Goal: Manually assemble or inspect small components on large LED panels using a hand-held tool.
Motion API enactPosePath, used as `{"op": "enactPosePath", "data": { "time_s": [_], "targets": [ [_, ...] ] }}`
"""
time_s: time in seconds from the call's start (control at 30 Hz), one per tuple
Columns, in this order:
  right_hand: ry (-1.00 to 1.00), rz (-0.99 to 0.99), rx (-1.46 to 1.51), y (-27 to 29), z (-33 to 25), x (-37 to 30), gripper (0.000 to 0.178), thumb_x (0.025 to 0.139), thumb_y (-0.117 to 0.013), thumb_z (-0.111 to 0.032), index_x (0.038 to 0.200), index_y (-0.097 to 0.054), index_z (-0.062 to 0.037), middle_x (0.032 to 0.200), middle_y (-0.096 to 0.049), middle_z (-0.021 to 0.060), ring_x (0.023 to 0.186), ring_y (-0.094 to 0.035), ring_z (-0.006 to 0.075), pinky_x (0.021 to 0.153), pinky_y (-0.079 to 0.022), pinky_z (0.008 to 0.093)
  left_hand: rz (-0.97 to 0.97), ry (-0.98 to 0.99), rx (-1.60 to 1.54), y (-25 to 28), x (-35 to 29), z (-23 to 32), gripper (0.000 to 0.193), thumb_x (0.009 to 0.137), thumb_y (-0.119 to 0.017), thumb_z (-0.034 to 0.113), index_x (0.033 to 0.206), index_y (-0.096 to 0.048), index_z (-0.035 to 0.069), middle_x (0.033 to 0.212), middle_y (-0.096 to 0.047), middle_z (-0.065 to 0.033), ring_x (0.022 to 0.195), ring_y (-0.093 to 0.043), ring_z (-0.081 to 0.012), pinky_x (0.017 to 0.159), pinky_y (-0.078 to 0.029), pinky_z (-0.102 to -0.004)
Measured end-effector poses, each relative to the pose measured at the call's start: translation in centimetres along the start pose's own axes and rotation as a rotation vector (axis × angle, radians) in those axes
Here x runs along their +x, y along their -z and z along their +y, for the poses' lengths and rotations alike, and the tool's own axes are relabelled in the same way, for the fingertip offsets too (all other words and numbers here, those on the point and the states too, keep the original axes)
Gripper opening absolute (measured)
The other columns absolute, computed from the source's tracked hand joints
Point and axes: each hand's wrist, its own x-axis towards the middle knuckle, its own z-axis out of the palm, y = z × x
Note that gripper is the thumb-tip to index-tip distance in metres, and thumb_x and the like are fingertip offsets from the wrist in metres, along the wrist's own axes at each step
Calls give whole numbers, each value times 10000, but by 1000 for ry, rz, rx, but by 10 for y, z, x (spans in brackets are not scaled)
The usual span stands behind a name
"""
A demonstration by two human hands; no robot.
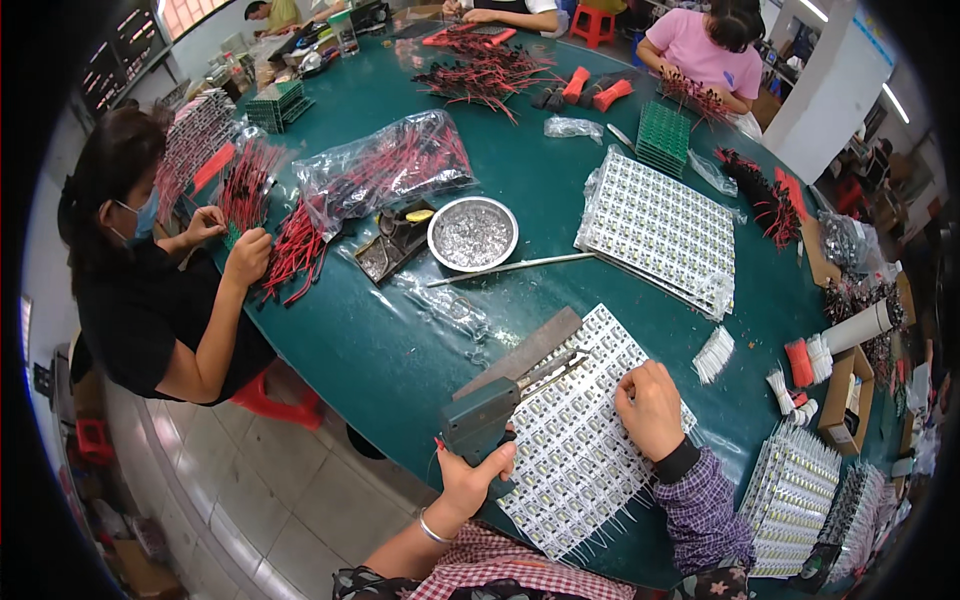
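My left hand (475, 484) is wrapped round the grip of a dark green soldering gun (478, 420). The gun's thin metal tip points up and right, over a white panel of small circuit boards (560, 470) in front of me. White wire ends stick out along the panel's lower and right edges. On the panel's right side rests my right hand (652, 412), fingers curled and pressed together. Whatever those fingers pinch is too small or hidden to make out. A flat dark bar (520, 352) lies along the panel's upper left edge.
Beyond the panel stand a metal bowl (472, 234), a small metal box (390, 248) and a thin rod (510, 268). Stacked white panels (655, 225) lie far right, with a white wire bundle (713, 354) nearer. Wired panels (790, 500) stand at right. Co-workers handle red wires around the table.
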Motion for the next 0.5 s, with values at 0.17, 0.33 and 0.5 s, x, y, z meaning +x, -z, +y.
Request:
{"op": "enactPosePath", "data": {
  "time_s": [0.17,0.33,0.5],
  "targets": [
    [-34,-24,92,2,4,-1,93,802,-697,-14,811,-606,-3,841,-578,151,827,-582,345,720,-473,444,-17,1,1,-1,0,0,230,893,-721,3,1102,-646,-57,758,-650,-64,591,-603,-122,531,-484,-269],
    [-184,-22,280,15,-4,1,93,872,-671,-30,887,-583,-3,824,-565,120,795,-588,280,708,-482,383,-12,7,14,0,0,-1,233,898,-723,11,1106,-645,-58,761,-652,-66,591,-602,-122,534,-486,-269],
    [-288,-99,402,28,-2,0,82,953,-603,-48,949,-540,5,851,-602,128,756,-604,233,687,-481,354,-22,13,1,1,0,-2,240,898,-723,9,1113,-642,-59,770,-656,-69,594,-603,-119,535,-489,-266]
  ]
}}
